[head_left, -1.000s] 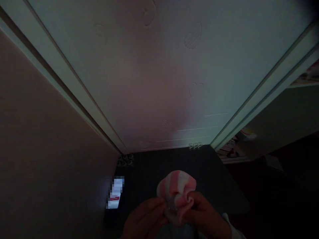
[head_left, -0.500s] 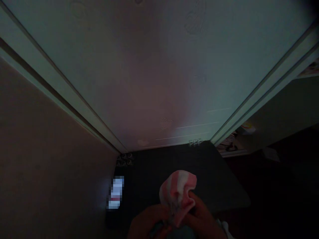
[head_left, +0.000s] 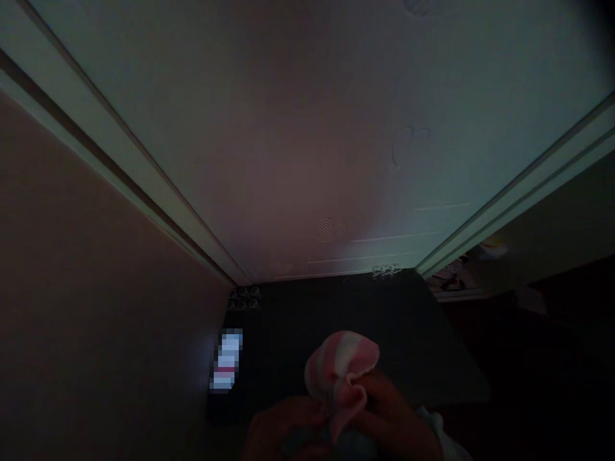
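Low in the head view, a soft pink-and-white striped sock (head_left: 331, 365) is bunched between my two hands. My right hand (head_left: 391, 410) is closed on its right side, the fingers tucked into the folded edge. On the lower left, my left hand (head_left: 283, 422) pinches the sock's near part, though dim light hides much of its fingers. The sock's far end is rounded and stands up above the hands. A pale sleeve (head_left: 437, 426) shows at my right wrist.
A dark flat surface (head_left: 307, 314) lies below the hands. At its left edge glows a pixelated screen (head_left: 227, 360). Ahead rises a pale panel (head_left: 288, 147) with embossed hearts. Small round clear items (head_left: 245, 298) sit at the far left corner. Right holds a shelf (head_left: 461, 294) with items.
The sock's near edge has been folded inward and its opening narrowed, while both hands keep hold of it. The view has shifted slightly, so the panel appears lower at the top.
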`<control>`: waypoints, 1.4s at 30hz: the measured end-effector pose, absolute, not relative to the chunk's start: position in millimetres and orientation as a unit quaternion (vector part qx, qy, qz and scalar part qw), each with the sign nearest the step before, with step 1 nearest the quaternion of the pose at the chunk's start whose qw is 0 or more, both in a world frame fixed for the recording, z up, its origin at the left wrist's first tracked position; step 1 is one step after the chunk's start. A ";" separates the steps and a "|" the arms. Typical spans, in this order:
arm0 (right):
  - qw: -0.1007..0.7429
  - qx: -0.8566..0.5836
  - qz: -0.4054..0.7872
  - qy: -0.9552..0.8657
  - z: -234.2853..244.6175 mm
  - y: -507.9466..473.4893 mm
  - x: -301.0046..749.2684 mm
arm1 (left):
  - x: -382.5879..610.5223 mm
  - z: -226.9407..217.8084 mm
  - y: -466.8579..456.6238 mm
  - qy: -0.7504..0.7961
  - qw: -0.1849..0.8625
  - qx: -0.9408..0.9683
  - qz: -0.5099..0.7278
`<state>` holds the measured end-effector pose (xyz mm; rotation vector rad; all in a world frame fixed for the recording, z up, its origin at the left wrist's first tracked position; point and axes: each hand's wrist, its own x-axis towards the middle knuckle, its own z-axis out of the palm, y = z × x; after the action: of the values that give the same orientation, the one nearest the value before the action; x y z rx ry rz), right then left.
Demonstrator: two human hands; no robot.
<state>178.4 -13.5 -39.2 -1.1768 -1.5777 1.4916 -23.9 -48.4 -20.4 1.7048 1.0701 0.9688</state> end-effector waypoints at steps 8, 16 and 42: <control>0.392 -0.469 0.558 -0.562 -27.4 -7.4 163.1 | -20.1 2.0 -30.7 0.460 0.332 0.713 0.412; 0.418 -0.454 0.573 -0.540 -31.4 -8.1 157.2 | -12.8 -5.7 -37.3 0.505 0.347 0.693 0.380; 0.428 -0.468 0.587 -0.503 -39.5 4.9 155.4 | -19.3 -10.0 -28.1 0.553 0.283 0.678 0.393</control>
<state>155.4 4.9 -39.5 -1.1696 -1.2568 1.4668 -19.3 -28.1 -10.0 1.8146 1.4814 1.0534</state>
